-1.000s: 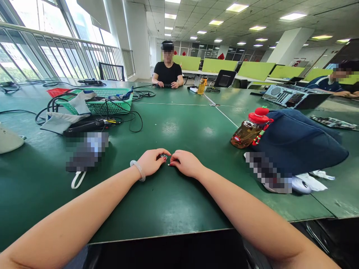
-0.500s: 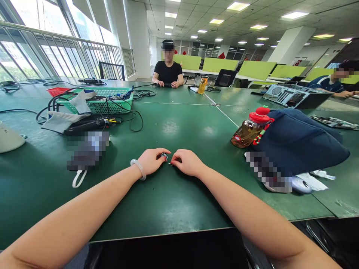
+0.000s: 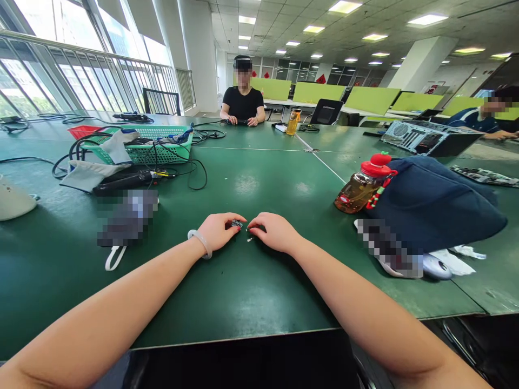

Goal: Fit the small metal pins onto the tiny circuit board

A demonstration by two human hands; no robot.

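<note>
My left hand (image 3: 220, 231), with a pale bangle at its wrist, pinches a small dark part with light markings (image 3: 237, 223) between thumb and fingers, just above the green table (image 3: 239, 286). Facing it from the right, my right hand (image 3: 272, 231) has its thumb and forefinger curled towards each other at the left hand's fingertips. Something tiny and light shows at those right fingertips, too small to name. On the table below them lies a tiny whitish bit (image 3: 250, 240). The two hands are a small gap apart.
At left are a green basket (image 3: 162, 146) with cables and gloves, and a blurred-out object with a white strap (image 3: 115, 258). At right stand a tilted red-lidded bottle (image 3: 357, 189), a dark blue bag (image 3: 438, 205) and a computer case (image 3: 425, 139). A person (image 3: 243, 100) sits opposite.
My right hand has lifted slightly and its fingertips have moved up, with the thumb and forefinger a little apart. The whitish bit now shows on the table below them.
</note>
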